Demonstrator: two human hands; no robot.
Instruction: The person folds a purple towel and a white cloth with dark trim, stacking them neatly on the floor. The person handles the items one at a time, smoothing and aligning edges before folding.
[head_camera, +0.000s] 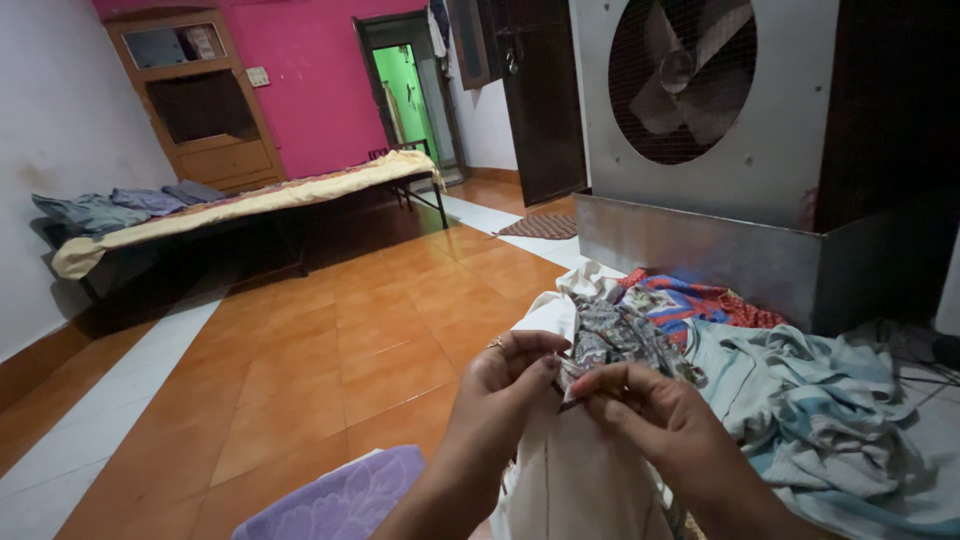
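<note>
My left hand, with a ring on one finger, and my right hand meet at the lower middle of the head view. Both pinch the edge of a cream cloth that hangs down between them. A grey patterned cloth lies bunched just beyond my fingertips, on top of the cream one. Behind it lies a red and blue printed cloth, and to the right a pale blue cloth is heaped.
A big metal air cooler with a round fan grille stands at the right. A low bed with folded clothes runs along the left wall. Orange floor tiles lie between. A lilac cloth shows at the bottom edge. A doorway opens at the back.
</note>
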